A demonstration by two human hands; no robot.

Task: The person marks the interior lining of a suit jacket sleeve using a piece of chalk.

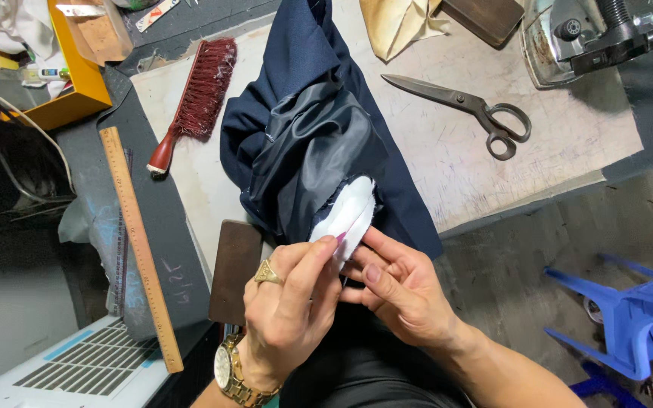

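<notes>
**Navy garment under our fingers, white pad at the edge**

Navy garment (pixel 304 83) lies bunched on the tabletop (pixel 455 151), its dark shiny lining (pixel 311 151) turned outward, and the near end of it runs straight up from our fingers. Far to the left of our fingers we see a yellow box (pixel 77 83), then a long wooden ruler (pixel 140 242) lying on a dark strip, and beyond our fingers to the upper left a red-bristled brush (pixel 198 98). Just left of our left hand (pixel 285 317) sits a dark wooden block (pixel 236 268), almost touching the knuckles. That hand wears a ring and a gold watch, and its thumb and forefinger are pinched on a small pink-tipped thing (pixel 339 238); we cannot tell whether it is chalk or a pin. Its tip touches the white pad (pixel 345 215) that pokes out of the lining directly above our fingertips. Our right hand (pixel 398 291) is closed around the lower edge of that pad and the cloth beneath it, thumb on top. Up and to the right of our fingers lie large black scissors (pixel 466 106), with an iron (pixel 568 38) further off and a blue plastic chair (pixel 636 317) on the floor at right.

We judge the work to be midway: the pad is seated in the lining yet not visibly fastened, and no stitching shows on it.
</notes>
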